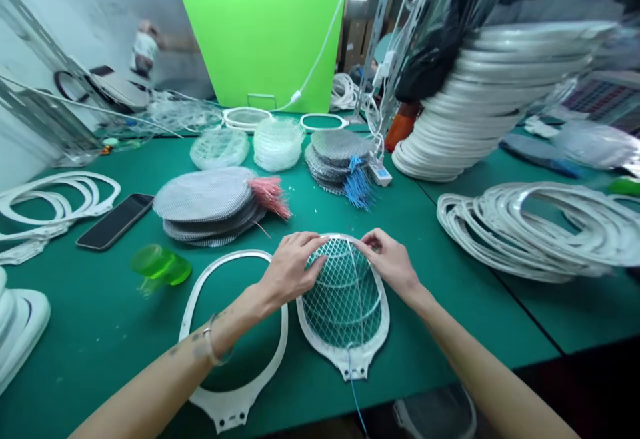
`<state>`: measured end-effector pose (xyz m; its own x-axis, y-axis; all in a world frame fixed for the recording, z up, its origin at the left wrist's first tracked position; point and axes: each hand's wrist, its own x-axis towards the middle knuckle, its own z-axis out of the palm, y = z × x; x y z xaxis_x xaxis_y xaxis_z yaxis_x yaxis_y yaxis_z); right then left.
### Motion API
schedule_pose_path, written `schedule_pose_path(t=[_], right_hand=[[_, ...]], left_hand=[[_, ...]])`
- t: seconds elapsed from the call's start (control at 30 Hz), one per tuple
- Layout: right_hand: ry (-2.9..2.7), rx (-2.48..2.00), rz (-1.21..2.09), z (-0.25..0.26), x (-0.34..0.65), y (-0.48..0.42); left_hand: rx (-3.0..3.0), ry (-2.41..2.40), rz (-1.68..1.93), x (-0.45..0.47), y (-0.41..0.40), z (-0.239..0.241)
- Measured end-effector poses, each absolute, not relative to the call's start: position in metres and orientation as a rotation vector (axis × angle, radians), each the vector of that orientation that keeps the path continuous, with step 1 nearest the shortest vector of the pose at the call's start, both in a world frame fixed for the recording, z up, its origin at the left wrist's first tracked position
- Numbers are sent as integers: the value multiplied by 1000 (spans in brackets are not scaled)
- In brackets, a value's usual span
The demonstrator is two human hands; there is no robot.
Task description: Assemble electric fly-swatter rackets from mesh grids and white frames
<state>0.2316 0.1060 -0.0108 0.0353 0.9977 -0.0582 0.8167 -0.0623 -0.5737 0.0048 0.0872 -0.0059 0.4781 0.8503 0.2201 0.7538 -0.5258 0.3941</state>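
A white oval racket frame (345,352) lies on the green table with a white mesh grid (343,296) and a blue wire seated in it. My left hand (290,269) rests on the mesh's upper left edge, fingers curled and pressing down. At the frame's top right rim my right hand (387,259) pinches the mesh edge. An empty white frame (235,402) lies just left of it, under my left forearm.
Behind the hands lie a stack of metal meshes with red wires (210,202) and another with blue wires (340,159). A phone (116,220) and a green cup (161,266) lie left. White frames are piled at the right (530,226) and stacked tall behind (480,106).
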Motion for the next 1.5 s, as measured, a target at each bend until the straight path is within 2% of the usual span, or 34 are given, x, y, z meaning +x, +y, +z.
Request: schedule_pose_path(t=[0.07,0.17,0.3,0.53,1.5], right_hand=[[-1830,-1846,551,-10,241,49],[-2048,-1484,375,-12,248,-28],[-2315,-1165,223,-24,242,-75],[-2373,-1106,113,-32,238,-72],[-2377,-1144,343,-24,239,-67]], left_hand=[[2397,1193,606,-3,53,-5],[2426,953,464,-6,6,-13],[2507,857,353,-1,-16,-28],[2437,870,317,7,-7,-24],[2679,584,251,-4,4,-17]])
